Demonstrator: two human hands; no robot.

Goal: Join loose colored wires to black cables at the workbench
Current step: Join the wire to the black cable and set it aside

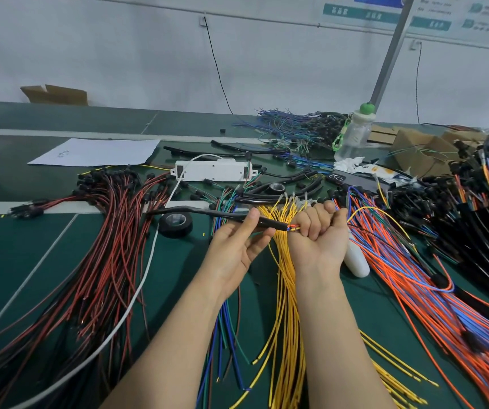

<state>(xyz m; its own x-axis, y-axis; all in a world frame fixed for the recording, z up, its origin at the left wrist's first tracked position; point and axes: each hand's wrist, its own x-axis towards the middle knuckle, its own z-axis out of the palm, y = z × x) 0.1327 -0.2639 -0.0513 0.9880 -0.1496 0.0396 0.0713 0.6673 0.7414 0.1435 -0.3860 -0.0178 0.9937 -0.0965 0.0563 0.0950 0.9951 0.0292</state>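
Observation:
My left hand (239, 246) pinches a black cable (208, 214) near its right end, between thumb and fingers. The cable runs left over the bench. At its tip, short coloured wire ends (292, 228) stick out. My right hand (318, 231) is curled in a fist round those wire ends and round loose coloured wires, among them a yellow wire (367, 209) that arcs off to the right. A bundle of yellow wires (284, 305) lies under both hands.
Red and black wires (104, 246) fan out at left, orange and blue wires (414, 290) at right. Two black tape rolls (175, 224) lie near. A white box (213, 169), a paper sheet (95, 152), a bottle (352, 134) and black cable piles (488, 202) stand behind.

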